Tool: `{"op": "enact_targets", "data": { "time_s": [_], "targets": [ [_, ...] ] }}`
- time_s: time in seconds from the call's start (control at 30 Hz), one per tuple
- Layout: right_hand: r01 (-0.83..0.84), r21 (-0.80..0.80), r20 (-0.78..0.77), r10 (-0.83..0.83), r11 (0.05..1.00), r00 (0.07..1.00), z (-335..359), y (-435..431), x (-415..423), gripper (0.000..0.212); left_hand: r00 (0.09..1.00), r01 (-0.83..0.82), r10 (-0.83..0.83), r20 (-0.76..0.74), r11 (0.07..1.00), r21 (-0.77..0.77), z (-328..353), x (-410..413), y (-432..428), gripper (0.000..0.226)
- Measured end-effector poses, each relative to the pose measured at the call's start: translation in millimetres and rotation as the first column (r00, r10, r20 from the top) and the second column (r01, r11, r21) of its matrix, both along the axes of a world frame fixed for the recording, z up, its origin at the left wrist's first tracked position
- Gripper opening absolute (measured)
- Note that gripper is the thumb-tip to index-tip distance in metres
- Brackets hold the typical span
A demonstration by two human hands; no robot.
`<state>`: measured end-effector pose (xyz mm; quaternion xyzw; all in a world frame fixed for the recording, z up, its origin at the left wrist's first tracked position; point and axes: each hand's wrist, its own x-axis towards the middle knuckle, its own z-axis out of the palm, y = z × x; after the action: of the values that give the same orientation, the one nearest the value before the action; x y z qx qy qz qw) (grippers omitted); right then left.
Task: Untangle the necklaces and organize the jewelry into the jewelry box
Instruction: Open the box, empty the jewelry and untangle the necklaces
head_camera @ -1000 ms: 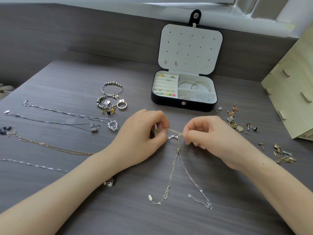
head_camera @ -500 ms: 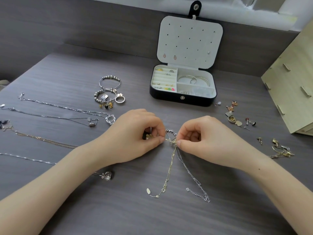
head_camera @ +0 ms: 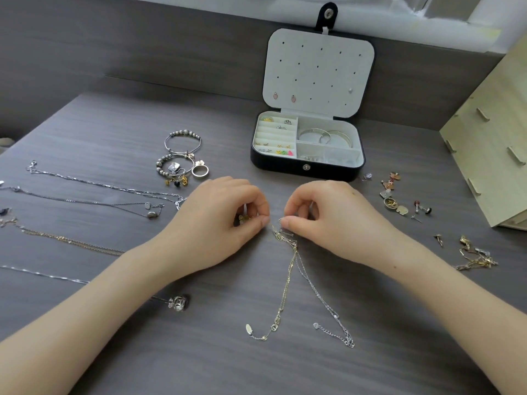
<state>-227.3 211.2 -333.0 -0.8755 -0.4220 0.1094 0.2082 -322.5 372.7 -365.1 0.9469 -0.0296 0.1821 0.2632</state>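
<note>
Sweeping a forearm sideways could drag the laid-out necklaces [head_camera: 99,186] at the left into a snarl, since the left forearm lies across some of them. The bigger hazard, I judge, is pulling. The left hand [head_camera: 225,220] is curled round a small gold pendant [head_camera: 243,218] with thumb and forefinger pinched. The right hand [head_camera: 333,220] pinches the top of the tangle just beside it. If the two draw apart, the knot [head_camera: 281,235] would likely cinch tighter, or a fine link could snap.

The table [head_camera: 114,124] is dark and matte, with a streaked wood grain. The jewelry box [head_camera: 306,170] stands open behind the hands, with a black rounded shell, pale lining, a perforated lid panel, ring rolls and compartments. The gold chain [head_camera: 285,295] and silver chain [head_camera: 322,297] trail from the knot toward the person, flat on the table. Both are thin, limp and fine-linked, ending in tiny clasps and oval tags.
</note>
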Motion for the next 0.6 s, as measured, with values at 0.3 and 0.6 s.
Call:
{"op": "enact_targets", "data": {
  "time_s": [0.3, 0.6],
  "targets": [
    [-0.021, 0.078, -0.069, 0.027, 0.997, 0.997, 5, 4, 9, 0.012, 0.999, -0.037, 0.035, 0.026, 0.996, 0.080, -1, 0, 2, 0.020],
    [-0.070, 0.228, -0.145, 0.105, 0.971, 0.984, 17, 12, 19, 0.015, 0.997, -0.055, 0.049, 0.056, 0.993, 0.109, -4, 2, 2, 0.021]
  ]
}}
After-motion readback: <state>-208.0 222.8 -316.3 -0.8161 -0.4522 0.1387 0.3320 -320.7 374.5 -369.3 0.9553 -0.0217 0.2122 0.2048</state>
